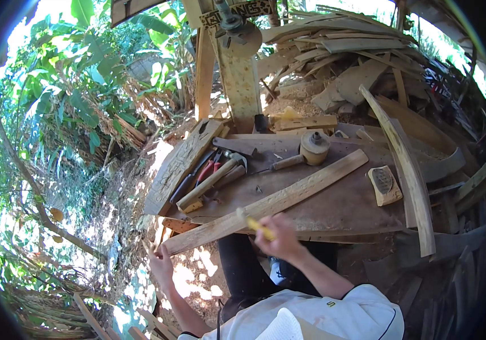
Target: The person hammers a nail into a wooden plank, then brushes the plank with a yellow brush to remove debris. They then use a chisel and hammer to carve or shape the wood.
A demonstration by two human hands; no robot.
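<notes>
A long, narrow carved board [302, 190] lies diagonally across the brown worktable [339, 207]. My left hand [161, 262] grips the board's near left end. My right hand [280, 238] is closed on a yellow-handled tool [260, 228], possibly a brush, its pale head over the board, slightly blurred; whether it touches the wood is unclear. Behind the board are a hammer [235, 158], red-handled tools [209, 169], a pale wooden handle [209, 184], a wooden mallet [314, 149] and a thin tool with a wooden handle [285, 162]. A small carved block [385, 185] sits to the right.
A carved plank [178, 170] lies along the table's left side. A long bent slat [402, 158] lies across the right end. A post [237, 85] stands behind the table. Stacked wood scraps [345, 42] fill the back right; plants [84, 62] and sunlit ground are at the left.
</notes>
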